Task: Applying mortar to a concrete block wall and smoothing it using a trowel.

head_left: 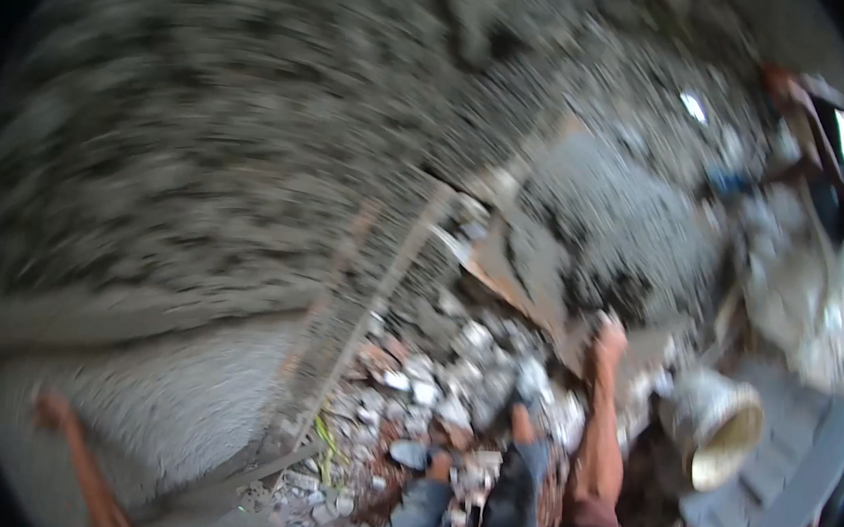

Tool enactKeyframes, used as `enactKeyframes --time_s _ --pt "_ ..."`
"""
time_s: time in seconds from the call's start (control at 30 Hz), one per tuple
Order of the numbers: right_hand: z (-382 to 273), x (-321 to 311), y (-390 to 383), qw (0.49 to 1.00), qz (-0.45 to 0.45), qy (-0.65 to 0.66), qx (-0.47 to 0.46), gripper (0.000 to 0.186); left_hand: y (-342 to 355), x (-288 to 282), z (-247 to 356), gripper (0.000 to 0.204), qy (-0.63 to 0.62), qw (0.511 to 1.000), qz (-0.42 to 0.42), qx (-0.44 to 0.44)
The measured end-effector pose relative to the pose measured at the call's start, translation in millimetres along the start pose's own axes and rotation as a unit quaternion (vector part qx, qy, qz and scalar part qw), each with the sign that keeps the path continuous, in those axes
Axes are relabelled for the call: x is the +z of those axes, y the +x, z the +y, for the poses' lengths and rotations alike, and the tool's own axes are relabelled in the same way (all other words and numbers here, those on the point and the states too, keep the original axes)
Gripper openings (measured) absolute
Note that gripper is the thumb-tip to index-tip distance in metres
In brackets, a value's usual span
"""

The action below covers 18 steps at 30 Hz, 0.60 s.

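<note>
A rough grey surface [169, 171], streaked by blur, spread across the upper left; below it ran a smoother, paler band [211, 386]. A long wooden strip [380, 280] slanted down past the band's right end; to the right of the strip, the brown edge of a board [515, 292] ran down toward the right forearm, with rubble [421, 394] between the two; a pale bucket [719, 430], tipped with its mouth to the lower right, stood near that forearm and narrowed the room on that side.

The right hand [608, 342] was curled at the board's lower edge, just beside the grey mortar [616, 220] heaped on it; whether its fingers were clamped on anything, I could not tell; the left hand [52, 410] was well apart at the far left, over the pale band, too blurred to show how far open it was or whether it touched.

Broken pieces covered the ground around the person's legs [511, 502]; a grey-blue panel [839, 431] curved along the right; another person's arm [814, 137] showed at the upper right.
</note>
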State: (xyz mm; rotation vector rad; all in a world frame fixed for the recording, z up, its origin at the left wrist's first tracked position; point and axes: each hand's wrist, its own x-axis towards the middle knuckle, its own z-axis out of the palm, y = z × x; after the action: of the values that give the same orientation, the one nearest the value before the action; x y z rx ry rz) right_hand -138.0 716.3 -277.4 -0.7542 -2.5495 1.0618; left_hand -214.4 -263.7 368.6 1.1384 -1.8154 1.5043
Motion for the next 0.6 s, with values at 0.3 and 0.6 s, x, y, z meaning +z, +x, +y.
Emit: enactKeyframes --time_s 0.3,0.6 --pt "-286 -255 -7 0.894 0.211 0.390 0.068 0.040 -58 -206 -63 0.070 -0.515 0.849 -0.101 -0.065" --pt "-522 -461 -61 0.717 0.561 0.355 -0.212 0.021 135 -87 -248 0.054 -0.458 0.807 0.351 -0.122"
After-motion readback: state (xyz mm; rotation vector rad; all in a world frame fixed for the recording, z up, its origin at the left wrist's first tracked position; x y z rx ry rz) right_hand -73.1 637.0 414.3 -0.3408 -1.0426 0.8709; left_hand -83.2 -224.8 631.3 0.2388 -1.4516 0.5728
